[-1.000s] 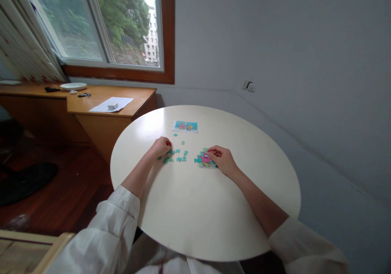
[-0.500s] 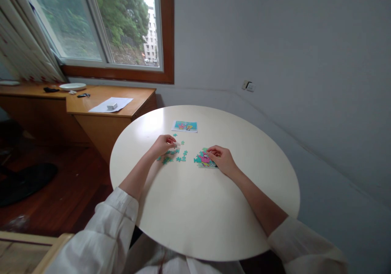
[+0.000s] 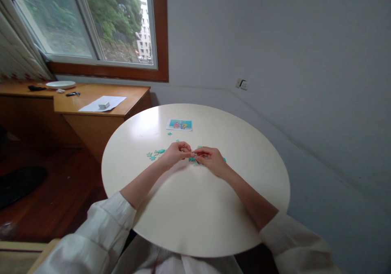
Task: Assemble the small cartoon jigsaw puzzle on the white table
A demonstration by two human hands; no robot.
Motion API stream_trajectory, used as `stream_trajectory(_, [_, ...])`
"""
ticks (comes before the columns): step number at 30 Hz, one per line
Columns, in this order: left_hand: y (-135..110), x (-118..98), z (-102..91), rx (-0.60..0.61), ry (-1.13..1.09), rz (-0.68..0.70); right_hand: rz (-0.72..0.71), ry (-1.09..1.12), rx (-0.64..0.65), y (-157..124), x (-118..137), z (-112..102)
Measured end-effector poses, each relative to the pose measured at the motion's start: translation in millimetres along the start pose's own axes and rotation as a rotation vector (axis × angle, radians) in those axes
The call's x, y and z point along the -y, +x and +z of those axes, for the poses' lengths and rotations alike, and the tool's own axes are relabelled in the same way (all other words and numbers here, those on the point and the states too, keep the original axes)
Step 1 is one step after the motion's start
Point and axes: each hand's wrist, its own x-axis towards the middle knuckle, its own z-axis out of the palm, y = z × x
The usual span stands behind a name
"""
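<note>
My left hand and my right hand meet fingertip to fingertip above the partly joined jigsaw. A small pale puzzle piece is pinched between them, mostly covered by the fingers. Most of the joined jigsaw lies hidden under my right hand; bits of its green and teal edge show on either side. Loose teal and green puzzle pieces are scattered beside my left hand, some of them behind it.
On the round white table, a printed picture card with cartoon figures lies at the far side. One stray piece sits near it. A wooden desk at the left carries paper, a small white box and a white plate.
My left hand has moved right from the loose pieces, carrying the puzzle piece to my right hand. My right hand has shifted slightly left, its fingertips now at the piece.
</note>
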Motion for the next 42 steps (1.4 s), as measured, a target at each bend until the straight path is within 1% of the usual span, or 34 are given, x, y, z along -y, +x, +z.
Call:
stream_trajectory(5, [2,4,-0.5,-0.071,0.017,0.009,0.019,-0.027,-0.031,1,0,-4])
stream_trajectory(9, [3,4,-0.8,-0.133,0.047,0.002,-0.005,-0.112,-0.120,3,-3,-17])
stream_trajectory(11, [3,4,-1.1,-0.149,0.097,0.010,0.017,-0.116,-0.161,4,-5,-26])
stream_trajectory(13, [3,5,-1.4,-0.156,0.187,0.034,0.081,-0.071,-0.185,6,-9,-35])
stream_trajectory(17, [4,8,-1.9,-0.125,0.449,0.160,0.186,-0.003,-0.192,7,-16,-51])
stream_trajectory(20, [4,11,-1.4,-0.108,0.625,0.208,0.225,-0.017,-0.201,6,-18,-59])
stream_trajectory(22, [3,12,-0.7,-0.109,0.696,0.219,0.237,-0.034,-0.206,5,-17,-63])
stream_trajectory(26, [1,11,0.7,-0.098,0.757,0.218,0.264,-0.038,-0.183,3,-13,-68])
stream_trajectory(31, [0,9,1.4,-0.085,0.779,0.214,0.326,-0.037,-0.129,0,-10,-76])
stream_trajectory(37, [2,12,-1.0,-0.129,0.789,0.253,0.424,-0.019,0.059,-5,-6,-84])
stream_trajectory(42, [1,12,-0.8,-0.105,0.820,0.262,0.496,-0.049,0.135,-7,-2,-86])
